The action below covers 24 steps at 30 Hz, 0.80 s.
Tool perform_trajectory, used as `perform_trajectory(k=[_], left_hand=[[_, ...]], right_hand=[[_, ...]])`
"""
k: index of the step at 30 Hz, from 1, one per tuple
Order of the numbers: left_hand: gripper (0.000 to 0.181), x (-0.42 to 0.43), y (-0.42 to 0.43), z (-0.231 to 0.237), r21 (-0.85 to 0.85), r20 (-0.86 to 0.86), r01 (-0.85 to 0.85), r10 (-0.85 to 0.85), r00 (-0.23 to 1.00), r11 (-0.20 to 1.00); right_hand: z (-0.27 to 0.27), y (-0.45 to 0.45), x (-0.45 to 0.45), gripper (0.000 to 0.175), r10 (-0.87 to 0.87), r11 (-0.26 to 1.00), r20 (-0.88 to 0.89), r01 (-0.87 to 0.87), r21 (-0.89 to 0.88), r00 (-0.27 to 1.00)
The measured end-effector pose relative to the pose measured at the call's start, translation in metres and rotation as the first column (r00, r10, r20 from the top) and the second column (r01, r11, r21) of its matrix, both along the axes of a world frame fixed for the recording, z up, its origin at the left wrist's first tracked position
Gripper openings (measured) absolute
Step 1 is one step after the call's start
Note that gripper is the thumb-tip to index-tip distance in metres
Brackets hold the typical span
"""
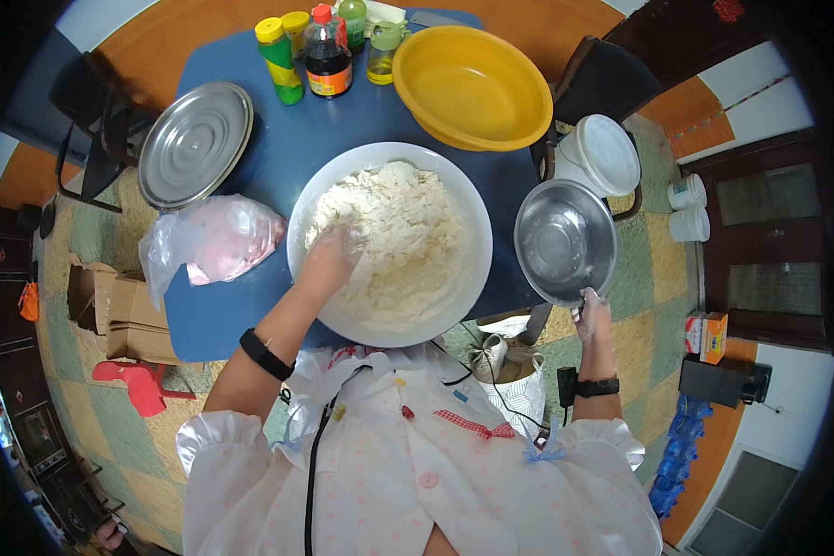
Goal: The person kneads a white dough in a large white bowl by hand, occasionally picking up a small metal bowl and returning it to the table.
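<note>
A large white basin stands at the front of the blue table, full of shaggy, floury dough. My left hand is inside it at the left, with its fingertips in the dough; whether they grip any is hidden. Off to the right, my right hand grips the near rim of a stainless steel bowl. That bowl is tilted toward me beyond the table's right edge, with whitish smears inside. Flour coats the fingers of both hands.
Left of the basin lies a plastic bag of pinkish meat, with a round metal lid behind it. A yellow basin, a soy sauce bottle and several other containers stand at the back. A white bucket is at the right.
</note>
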<state>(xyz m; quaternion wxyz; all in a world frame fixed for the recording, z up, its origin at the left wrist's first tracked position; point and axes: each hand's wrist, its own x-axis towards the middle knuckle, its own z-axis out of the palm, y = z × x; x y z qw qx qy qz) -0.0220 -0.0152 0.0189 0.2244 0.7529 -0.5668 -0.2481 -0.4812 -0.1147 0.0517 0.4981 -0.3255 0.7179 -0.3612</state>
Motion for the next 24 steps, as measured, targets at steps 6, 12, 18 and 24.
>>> perform_trajectory(k=[6,12,18,24], left_hand=[[0.056,-0.006,-0.048,0.002,-0.015,0.036,0.114,-0.113,0.993,0.993],[0.062,-0.040,-0.056,0.007,0.238,0.170,0.275,-0.319,0.932,0.931],[0.052,-0.042,-0.036,-0.003,0.289,-0.057,0.478,-0.484,0.873,0.829],[0.033,-0.013,-0.014,0.008,0.090,-0.226,0.428,-0.400,0.888,0.899]], right_hand=[[-0.007,0.008,-0.013,0.013,-0.128,0.992,0.031,0.128,-0.002,0.991],[0.013,0.013,-0.003,0.016,-0.072,0.997,0.008,0.072,0.015,0.997],[0.035,0.002,0.022,0.018,0.074,0.997,-0.026,-0.073,0.031,0.997],[0.056,-0.009,0.078,0.021,0.238,0.970,-0.052,-0.240,-0.030,0.970]])
